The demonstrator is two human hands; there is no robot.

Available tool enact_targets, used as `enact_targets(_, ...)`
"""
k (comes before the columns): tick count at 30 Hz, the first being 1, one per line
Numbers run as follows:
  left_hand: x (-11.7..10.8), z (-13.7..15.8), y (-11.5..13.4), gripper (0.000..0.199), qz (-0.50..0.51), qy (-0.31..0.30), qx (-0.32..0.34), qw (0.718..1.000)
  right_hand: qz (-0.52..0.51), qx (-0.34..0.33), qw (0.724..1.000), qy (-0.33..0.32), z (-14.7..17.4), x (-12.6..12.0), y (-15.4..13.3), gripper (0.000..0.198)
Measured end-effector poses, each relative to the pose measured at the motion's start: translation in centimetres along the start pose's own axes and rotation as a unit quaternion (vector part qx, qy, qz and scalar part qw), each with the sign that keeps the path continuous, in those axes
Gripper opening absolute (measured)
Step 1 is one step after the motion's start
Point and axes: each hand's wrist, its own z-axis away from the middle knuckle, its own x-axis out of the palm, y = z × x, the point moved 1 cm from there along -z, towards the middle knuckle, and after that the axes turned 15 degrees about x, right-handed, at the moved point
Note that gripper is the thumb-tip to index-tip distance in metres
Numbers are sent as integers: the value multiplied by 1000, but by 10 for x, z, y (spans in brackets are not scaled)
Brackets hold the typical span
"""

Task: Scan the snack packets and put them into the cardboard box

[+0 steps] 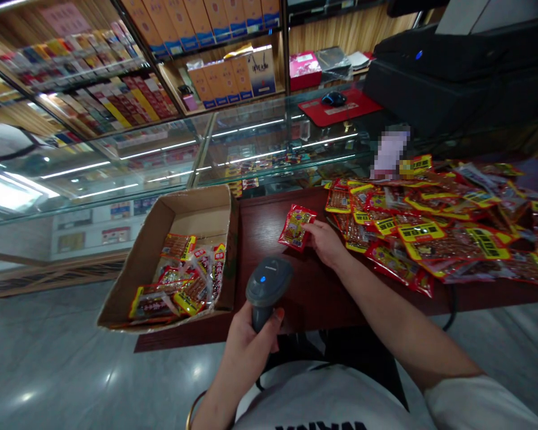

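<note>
White shirt (336, 397) is seen nearest, at the bottom edge. By the left hand (247, 340), a grey scanner (269, 280) is gripped firmly from below. By the right hand (325, 242), one small red packet (296, 230) is pinched at its right edge; it is held between the box (201, 215) and the pile (457, 242), and whether the table (257, 218) is touched by it cannot be told.

Some packets (199, 278) are already contained in the box, while many more are heaped in the pile on the right. The work is therefore judged to be under way, with much probably left, although it cannot be told which packets are already scanned.

The table is made of dark red wood. Behind it, a glass counter (170, 158) is seen, where a mouse (334, 98) is placed on a red mat (363, 103). Farther away, cartons (224, 83) are lined up on shelves (345, 40). The grey floor (63, 364) is brightly lit.
</note>
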Motion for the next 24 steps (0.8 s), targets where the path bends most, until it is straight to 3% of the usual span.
enact_targets(16, 0, 0, -3, 20, 2, -6, 8, 1000, 2, 10, 1000, -22, 1, 1, 0, 30)
enact_targets(24, 0, 0, -5, 24, 22, -7, 3, 1000, -8, 4, 1000, -19, 1, -2, 0, 21)
